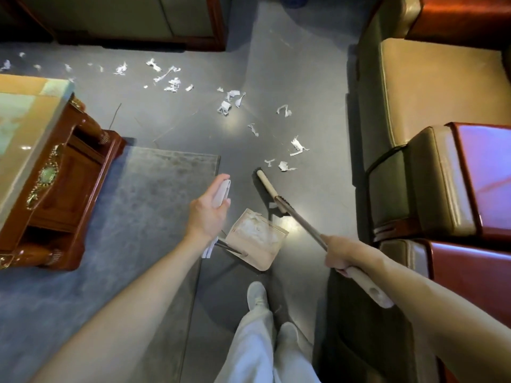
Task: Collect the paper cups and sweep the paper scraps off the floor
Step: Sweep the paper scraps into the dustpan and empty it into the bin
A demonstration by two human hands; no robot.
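Note:
White paper scraps [229, 102] lie strewn over the grey floor, from the far left to just beyond the broom head [266, 189]. My right hand [341, 254] grips the broom's long handle, and the broom head rests on the floor in front of me. My left hand [207, 214] holds the upright beige handle of the dustpan [257, 239]. The dustpan sits on the floor between my hands with some white scraps inside. No paper cup is in view.
A carved wooden table [55, 172] with a glossy top stands at the left, beside a grey rug [154, 194]. Leather sofas [431, 111] with red wooden armrests line the right side. A dark cabinet [132, 20] stands at the back. My feet are below the dustpan.

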